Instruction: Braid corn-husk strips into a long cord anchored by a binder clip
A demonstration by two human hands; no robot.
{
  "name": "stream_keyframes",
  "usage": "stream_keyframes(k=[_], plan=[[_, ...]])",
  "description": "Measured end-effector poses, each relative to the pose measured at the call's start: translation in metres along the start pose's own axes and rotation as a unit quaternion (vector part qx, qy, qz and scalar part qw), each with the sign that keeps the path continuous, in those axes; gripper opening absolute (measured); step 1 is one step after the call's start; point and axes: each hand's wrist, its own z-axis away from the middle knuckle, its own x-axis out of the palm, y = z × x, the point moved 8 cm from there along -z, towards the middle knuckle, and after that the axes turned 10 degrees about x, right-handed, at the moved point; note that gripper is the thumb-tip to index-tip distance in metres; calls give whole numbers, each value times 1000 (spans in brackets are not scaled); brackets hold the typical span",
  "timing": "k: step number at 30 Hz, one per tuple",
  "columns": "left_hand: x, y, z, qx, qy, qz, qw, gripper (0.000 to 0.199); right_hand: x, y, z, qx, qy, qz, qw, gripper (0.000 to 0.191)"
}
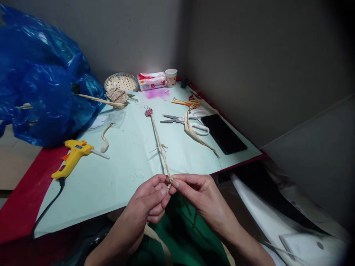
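Note:
A thin braided straw-coloured cord [158,138] runs from a pink binder clip [148,112] on the table down to my fingers at the near edge. My left hand [151,199] is closed, pinching the cord's near end between thumb and fingers. Touching it on the right, my right hand [199,190] pinches the cord just above that end. A few loose strands stick out partway along the cord. Pale strips hang below my hands, over green cloth.
At left are a yellow glue gun [72,157] and a blue plastic bag [52,81]. White-handled scissors [181,119], a dried husk strip [194,135] and a black phone [223,133] lie right. Behind stand a woven basket [122,82], tissue pack [152,81] and paper cup [171,78].

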Motion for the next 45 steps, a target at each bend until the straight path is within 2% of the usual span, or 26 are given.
stream_keyframes(k=[3, 9, 14, 17, 23, 27, 33, 37, 42, 45], plan=[[2, -6, -2, -18, 21, 17, 999, 12, -1, -1, -1, -3, 1, 5, 1000, 20], [-7, 6, 0, 75, 86, -86, 990, 23, 1, 2, -2, 9, -25, -26, 999, 22], [-7, 13, 2, 119, 100, -128, 980, 21, -5, 4, -2, 19, -18, -32, 999, 22], [-8, 17, 3, 119, 121, -151, 974, 21, -8, 5, -2, 16, -21, -46, 999, 22], [-6, 24, 3, 124, 137, -157, 970, 15, -6, 15, -2, 66, -36, -86, 993, 20], [-6, 25, 3, 113, 144, -173, 968, 17, -7, 10, -2, 51, -38, -91, 994, 19], [-9, 20, -1, 104, 151, -164, 969, 15, -7, 10, -5, 61, -29, -67, 995, 18], [-10, 20, -5, 112, 175, -159, 965, 13, -8, 7, -7, 55, -17, -31, 998, 20], [-8, 25, -6, 137, 210, -148, 957, 20, -14, 7, -7, 57, 20, -8, 998, 21], [-8, 27, -5, 126, 214, -167, 954, 26, -17, 6, -7, 57, 27, -2, 998, 19]])
